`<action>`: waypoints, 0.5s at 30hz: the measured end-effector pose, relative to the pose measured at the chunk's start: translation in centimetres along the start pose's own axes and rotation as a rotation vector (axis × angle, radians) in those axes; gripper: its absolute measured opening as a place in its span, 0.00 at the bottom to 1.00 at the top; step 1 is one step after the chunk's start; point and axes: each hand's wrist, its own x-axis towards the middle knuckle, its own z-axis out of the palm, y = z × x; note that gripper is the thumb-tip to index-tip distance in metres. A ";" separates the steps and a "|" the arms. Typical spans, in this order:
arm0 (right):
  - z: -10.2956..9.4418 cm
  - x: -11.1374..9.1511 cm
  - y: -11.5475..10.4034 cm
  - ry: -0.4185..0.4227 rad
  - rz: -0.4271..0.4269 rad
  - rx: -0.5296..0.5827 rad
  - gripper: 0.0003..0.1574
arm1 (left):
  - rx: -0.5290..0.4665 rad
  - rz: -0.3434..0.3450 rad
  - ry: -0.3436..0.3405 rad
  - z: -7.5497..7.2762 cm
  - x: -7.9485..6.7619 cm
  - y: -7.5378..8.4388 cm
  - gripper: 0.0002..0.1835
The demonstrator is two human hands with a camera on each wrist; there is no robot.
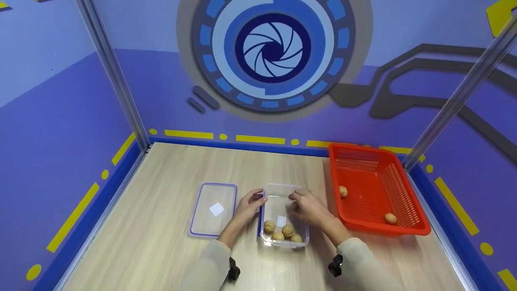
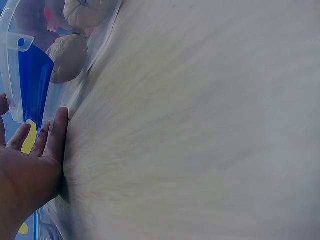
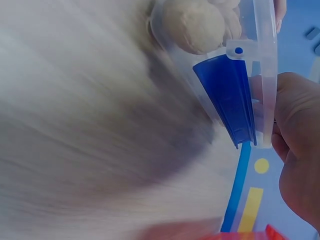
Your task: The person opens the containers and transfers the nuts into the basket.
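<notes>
A clear plastic box (image 1: 278, 206) with blue side flaps (image 2: 35, 85) stands in front of me. Several walnuts (image 1: 287, 230) lie at its near end. At the box's left side, my left hand (image 1: 247, 207) touches the wall with extended fingers, its thumb by the rim. My right hand (image 1: 310, 207) reaches over the right rim, bent fingers inside the box above its floor. In the right wrist view the wall partly covers those fingers, and I cannot tell whether they hold a walnut. Through the wall there, a walnut (image 3: 195, 27) shows.
Left of the box lies its flat clear lid (image 1: 216, 194) with a blue edge and a white label. To the right stands a red plastic basket (image 1: 383, 230); one walnut (image 1: 343, 191) lies by its left wall and another walnut (image 1: 390, 218) near its front right corner.
</notes>
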 end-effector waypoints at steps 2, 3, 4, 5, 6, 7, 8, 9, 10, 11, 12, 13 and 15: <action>0.0 0.1 0.1 -0.014 -0.001 -0.019 0.23 | 0.003 0.003 -0.001 0.0 -0.1 0.1 0.28; 0.0 0.1 0.1 -0.021 0.002 -0.023 0.22 | 0.005 0.007 -0.002 0.1 -0.1 0.1 0.28; 0.0 0.1 0.1 -0.029 0.009 -0.022 0.21 | 0.011 0.013 -0.002 0.1 -0.1 0.0 0.27; -0.1 0.2 0.1 -0.039 0.016 -0.013 0.21 | 0.012 0.014 0.000 0.1 -0.1 0.0 0.27; -0.1 0.2 0.1 -0.049 0.025 -0.005 0.21 | 0.016 0.018 0.003 0.1 -0.1 0.0 0.27; -0.1 0.2 0.1 -0.058 0.035 0.005 0.21 | 0.019 0.023 0.004 0.1 0.0 0.0 0.27; -0.1 0.2 0.1 -0.066 0.046 0.018 0.21 | 0.019 0.025 0.005 0.1 0.0 -0.1 0.27; -0.1 0.3 0.1 -0.072 0.054 0.027 0.21 | 0.020 0.030 0.005 0.1 0.0 -0.1 0.27; -0.1 0.3 0.1 -0.077 0.060 0.033 0.21 | 0.022 0.035 0.005 0.1 0.1 -0.1 0.26; -0.1 0.3 0.1 -0.083 0.063 0.037 0.21 | 0.022 0.036 0.005 0.1 0.1 -0.1 0.26; -0.2 0.3 0.1 -0.088 0.066 0.038 0.21 | 0.026 0.042 0.005 0.1 0.1 -0.1 0.26; -0.2 0.4 0.0 -0.092 0.068 0.040 0.21 | 0.023 0.044 0.003 0.1 0.2 -0.1 0.26; -0.2 0.4 0.0 -0.099 0.071 0.039 0.20 | 0.019 0.041 0.001 0.1 0.2 -0.1 0.26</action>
